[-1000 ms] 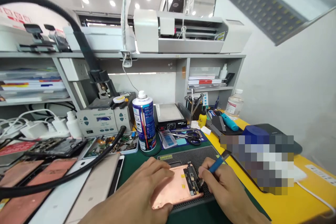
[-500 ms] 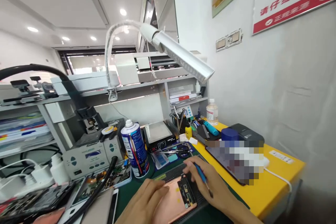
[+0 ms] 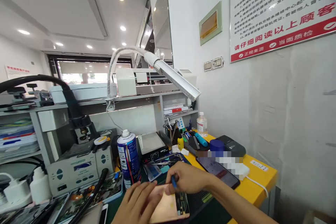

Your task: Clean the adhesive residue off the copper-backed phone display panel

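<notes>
A copper-pink phone back plate lies on the dark green mat, with a black section of exposed parts along its right end. My left hand rests on the plate's left side, its fingers spread and nothing gripped. Over the plate's upper edge, my right hand pinches a thin blue tool. The tool's tip is hidden by the fingers.
A blue spray can stands behind my left hand. Opened phones with circuit boards lie at the left, before a grey station. A dark phone lies on the yellow surface at the right. A lamp hangs above.
My right hand has moved left, from the plate's right side to over its upper edge, carrying the blue tool. My left hand stays on the plate. The camera view has tilted up and shifted.
</notes>
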The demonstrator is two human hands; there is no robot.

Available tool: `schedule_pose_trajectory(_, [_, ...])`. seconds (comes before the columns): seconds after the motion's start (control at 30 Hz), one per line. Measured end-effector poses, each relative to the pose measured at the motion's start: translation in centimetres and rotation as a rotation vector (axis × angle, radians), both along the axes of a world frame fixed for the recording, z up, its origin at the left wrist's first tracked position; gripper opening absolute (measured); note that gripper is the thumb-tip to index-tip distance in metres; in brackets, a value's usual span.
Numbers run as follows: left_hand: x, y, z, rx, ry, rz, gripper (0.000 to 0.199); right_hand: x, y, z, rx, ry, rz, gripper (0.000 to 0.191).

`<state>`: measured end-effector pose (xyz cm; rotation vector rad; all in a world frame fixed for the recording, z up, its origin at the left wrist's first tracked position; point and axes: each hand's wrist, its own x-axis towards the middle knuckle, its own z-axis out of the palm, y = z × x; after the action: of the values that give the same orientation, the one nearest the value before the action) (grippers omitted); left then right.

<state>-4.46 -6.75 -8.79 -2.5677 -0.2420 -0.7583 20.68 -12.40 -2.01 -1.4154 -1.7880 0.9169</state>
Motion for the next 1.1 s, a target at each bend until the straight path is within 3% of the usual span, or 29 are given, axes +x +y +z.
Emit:
schedule_pose_trajectory(0.13, [-0.4, -1.1, 0.9, -0.13, -0.135, 0.159, 0.07, 0.3, -0.5, -1.3, -0.076, 0.127, -0.287, 0.013])
schedule_pose_trajectory(0.2, [-0.5, -2.0, 1.7, -0.244, -0.159, 0.192, 0.065, 0.3, -1.0, -2.2, -0.133, 0.177, -0.393, 0.016])
schedule_pose_trajectory(0.4, [0.0, -3.9, 3.3, -0.581, -0.014, 0.192, 0.049, -1.4, -2.0, -4.6, -0.261, 0.255, -0.48, 0.015])
schedule_pose_trajectory(0.6, [0.2, -4.6, 3.0, -0.725, 0.033, 0.147, 0.048, -1.8, -3.1, -5.2, -0.267, 0.217, -0.4, 0.023])
schedule_pose_trajectory(0.8, [0.3, -4.6, 2.6, -0.748, 0.078, 0.16, 0.037, 1.0, -3.7, -2.1, -0.168, 0.197, -0.312, 0.035])
schedule_pose_trajectory(0.97, [0.3, -4.4, 2.3, -0.738, 0.065, 0.151, 0.036, 1.4, -2.7, 0.8, -0.23, 0.124, -0.071, 0.048])
schedule_pose_trajectory(1.1, [0.4, -4.3, 2.4, -0.748, 0.076, 0.154, 0.035, 0.6, -0.5, 0.4, -0.295, 0.068, 0.125, 0.032])
